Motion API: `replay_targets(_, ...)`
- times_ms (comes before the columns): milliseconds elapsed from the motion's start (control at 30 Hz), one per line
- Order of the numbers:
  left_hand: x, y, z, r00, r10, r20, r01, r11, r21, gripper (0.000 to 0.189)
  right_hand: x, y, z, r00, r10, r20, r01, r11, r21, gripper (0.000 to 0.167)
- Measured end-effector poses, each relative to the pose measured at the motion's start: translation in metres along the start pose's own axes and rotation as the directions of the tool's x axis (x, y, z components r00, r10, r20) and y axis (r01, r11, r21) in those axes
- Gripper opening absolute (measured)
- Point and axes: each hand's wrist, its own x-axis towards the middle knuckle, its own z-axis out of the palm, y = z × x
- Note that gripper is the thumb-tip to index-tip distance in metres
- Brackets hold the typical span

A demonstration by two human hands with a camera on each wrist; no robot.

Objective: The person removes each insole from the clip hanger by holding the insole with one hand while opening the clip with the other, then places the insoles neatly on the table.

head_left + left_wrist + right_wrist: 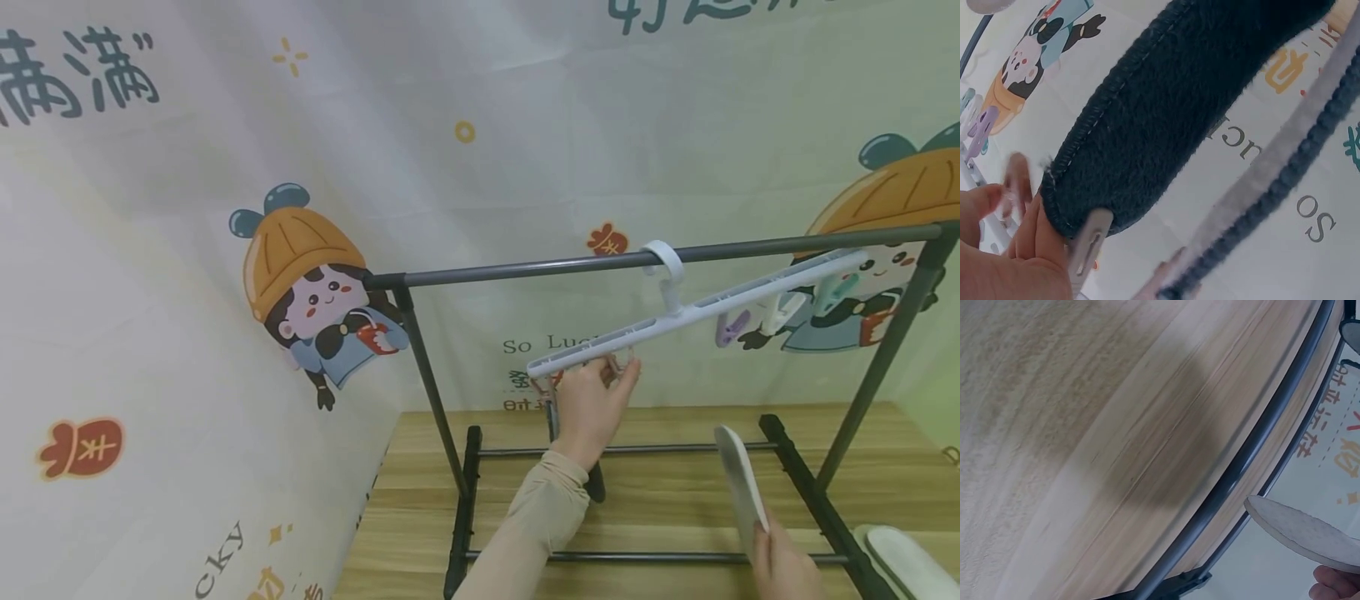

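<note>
A white clip hanger [697, 312] hangs by its hook from the rack's top bar, tilted with its left end lower. My left hand [588, 408] is at the underside of that lower end, pinching a pinkish clip [1017, 181] between thumb and fingers. Beside those fingers, a dark fuzzy insole [1129, 119] is held at its tip by another clip [1090, 250]. A second insole [1272, 169] shows edge-on next to it. My right hand [783, 558] grips a pale insole [738, 483], which points upward; its lower end is hidden by the hand.
A dark metal rack [517, 269] stands on a wood-patterned surface [660, 508]. Purple [731, 327], white [782, 312] and green clips [834, 293] hang on the hanger's right half. Another pale insole [911, 558] lies at the lower right. A printed cloth [465, 200] hangs behind.
</note>
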Motion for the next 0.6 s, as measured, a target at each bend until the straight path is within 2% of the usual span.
replay_targets(200, 0.001, -0.002, 0.001, 0.999, -0.038, 0.007, 0.038, 0.999, 0.004, 0.029, -0.001, 0.007, 0.000, 0.999, -0.033, -0.037, 0.033, 0.999, -0.001, 0.027)
replay_targets(433, -0.003, -0.003, 0.001, 0.997, -0.056, 0.050, 0.058, 0.997, -0.045, 0.030, -0.002, 0.014, -0.002, 0.985, -0.031, -0.170, 0.035, 0.999, 0.018, 0.025)
replay_targets(600, -0.010, -0.003, -0.004, 0.997, -0.056, 0.053, 0.058, 0.997, -0.045, 0.036, -0.002, 0.019, -0.010, 0.983, 0.068, -0.171, -0.067, 0.998, 0.011, 0.029)
